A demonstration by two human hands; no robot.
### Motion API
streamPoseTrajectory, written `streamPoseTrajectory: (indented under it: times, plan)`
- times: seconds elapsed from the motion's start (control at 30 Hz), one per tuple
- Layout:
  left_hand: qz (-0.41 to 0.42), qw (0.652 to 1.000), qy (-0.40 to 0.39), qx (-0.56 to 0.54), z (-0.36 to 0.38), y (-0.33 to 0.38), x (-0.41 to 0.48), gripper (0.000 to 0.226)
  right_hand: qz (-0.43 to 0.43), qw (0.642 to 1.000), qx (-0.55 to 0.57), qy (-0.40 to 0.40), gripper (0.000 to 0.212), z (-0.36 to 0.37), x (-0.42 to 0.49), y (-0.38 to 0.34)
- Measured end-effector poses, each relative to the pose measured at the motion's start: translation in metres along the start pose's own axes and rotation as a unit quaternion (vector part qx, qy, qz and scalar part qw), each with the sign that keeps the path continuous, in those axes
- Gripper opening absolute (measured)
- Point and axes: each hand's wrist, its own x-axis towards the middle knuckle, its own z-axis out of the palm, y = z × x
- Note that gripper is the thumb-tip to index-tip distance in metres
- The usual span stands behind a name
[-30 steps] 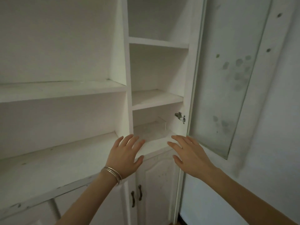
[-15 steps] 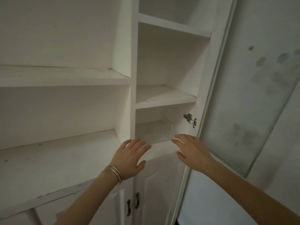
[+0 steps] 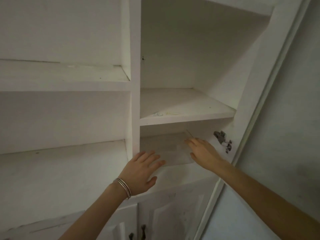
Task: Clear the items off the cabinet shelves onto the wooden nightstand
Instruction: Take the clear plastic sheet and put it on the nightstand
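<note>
A clear plastic box [image 3: 171, 149] stands on the lowest shelf of the narrow right compartment of the white cabinet [image 3: 135, 104]. My left hand [image 3: 141, 172], with thin silver bangles on its wrist, reaches with straight fingers to the box's front left corner. My right hand [image 3: 203, 153] stretches with straight fingers along the box's right side, fingertips near its top edge. I cannot tell whether either hand touches the box. The wooden nightstand is out of view.
The cabinet's glass door [image 3: 284, 129] stands swung out to the right, with a metal hinge [image 3: 222, 139] beside my right hand. Bare white shelves [image 3: 62, 80] run to the left and above. Below are two closed doors with dark handles [image 3: 142, 232].
Both hands have moved forward into the low right compartment, up to the clear box. The view has come closer and tilted up.
</note>
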Motion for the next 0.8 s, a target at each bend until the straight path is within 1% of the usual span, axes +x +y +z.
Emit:
streamPoseTrajectory:
  times: [0.13, 0.27, 0.4, 0.5, 0.53, 0.63, 0.73, 0.8]
  plan:
    - [0.016, 1.000, -0.003, -0.005, 0.009, -0.005, -0.008, 0.055, -0.005, 0.999, 0.028, -0.015, 0.058, 0.024, 0.029, 0.004]
    - [0.029, 1.000, -0.003, -0.007, 0.011, -0.009, -0.012, 0.054, 0.003, 0.999, 0.033, -0.031, 0.059, 0.046, 0.042, 0.000]
    - [0.039, 0.999, 0.004, -0.008, 0.012, -0.013, -0.013, 0.052, 0.022, 0.999, 0.033, -0.035, 0.049, 0.054, 0.046, -0.003]
    - [0.042, 0.999, -0.003, 0.001, 0.014, -0.016, -0.014, 0.051, 0.025, 0.998, 0.040, -0.045, 0.031, 0.052, 0.041, 0.000]
    - [0.045, 0.999, -0.004, 0.005, 0.015, -0.017, -0.014, 0.051, 0.026, 0.997, 0.052, -0.050, 0.026, 0.050, 0.036, 0.002]
    - [0.063, 0.998, 0.002, 0.012, 0.016, -0.019, -0.012, 0.054, 0.044, 0.990, 0.122, -0.049, 0.020, 0.038, 0.018, 0.007]
    - [0.081, 0.997, 0.020, 0.000, 0.014, -0.017, -0.003, 0.068, 0.056, 0.975, 0.208, -0.047, 0.015, 0.019, -0.002, 0.011]
    - [0.093, 0.995, 0.037, -0.027, 0.011, -0.012, 0.006, 0.076, 0.053, 0.962, 0.263, -0.046, 0.012, 0.002, -0.017, 0.012]
